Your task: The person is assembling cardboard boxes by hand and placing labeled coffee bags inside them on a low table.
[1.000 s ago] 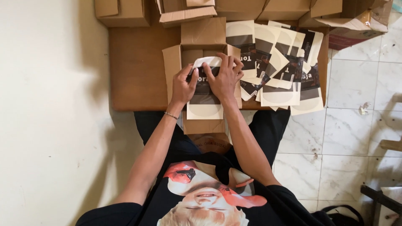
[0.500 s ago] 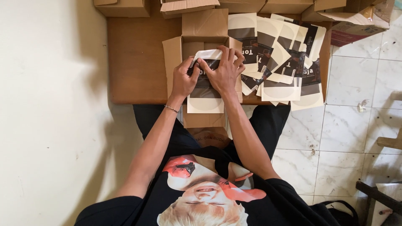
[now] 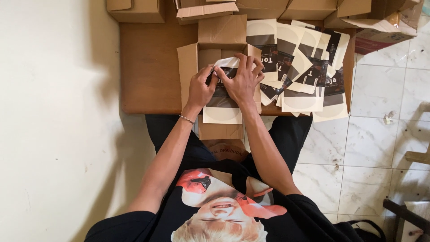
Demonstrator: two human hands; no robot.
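nearest is the person's black shirt with a red and white print, and the two bare forearms reaching forward over dark trousers. a thin bracelet (image 3: 187,119) sits on the left wrist. beyond that, an open cardboard box (image 3: 188,74) lies at the near edge of the wooden bench (image 3: 148,67), its near flap hanging off the edge toward the lap. a flat pouch (image 3: 222,107), cream at the bottom and dark above, lies over the box, its lower end sticking out past the bench edge. the left hand (image 3: 200,87) pinches the upper left of the pouch with fingers curled tight. the right hand (image 3: 242,80) rests on the upper right of it, fingers bent over the white top edge; the two hands are close together, almost touching. just right of the box, a loose pile of pouches (image 3: 304,71) is fanned out toward the right edge of the bench, some overhanging the near edge. along the far edge stands a row of boxes (image 3: 260,6), some with flaps open. right of the bench is white tiled floor (image 3: 385,148).
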